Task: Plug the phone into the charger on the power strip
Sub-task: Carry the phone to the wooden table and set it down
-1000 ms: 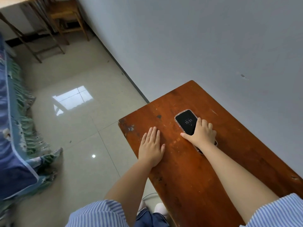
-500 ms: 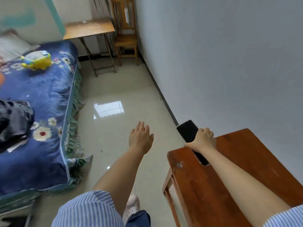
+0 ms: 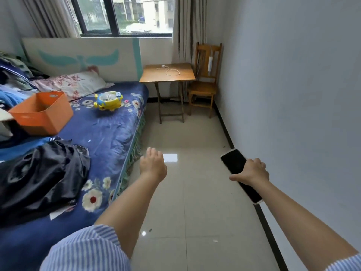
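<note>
My right hand (image 3: 252, 171) grips a black phone (image 3: 234, 163) with its dark screen up, held in the air near the right wall. My left hand (image 3: 153, 166) hangs empty over the floor, fingers loosely curled. Far ahead, a small wooden folding table (image 3: 183, 75) carries a white charger (image 3: 163, 66) with its white cable (image 3: 172, 72) coiled on the top. A white power strip (image 3: 210, 63) hangs on the back of a wooden chair (image 3: 205, 89) beside that table.
A bed (image 3: 109, 133) with a blue floral cover runs along the left, holding an orange box (image 3: 43, 112), a yellow toy fan (image 3: 108, 99) and dark clothes (image 3: 43, 177). Glossy tiled floor (image 3: 195, 145) stretches between bed and right wall (image 3: 293, 94). A window (image 3: 117, 14) is behind.
The view has swung up from the red-brown table toward the room's far end. The phone has been lifted off that table in my right hand. My left hand has left the tabletop.
</note>
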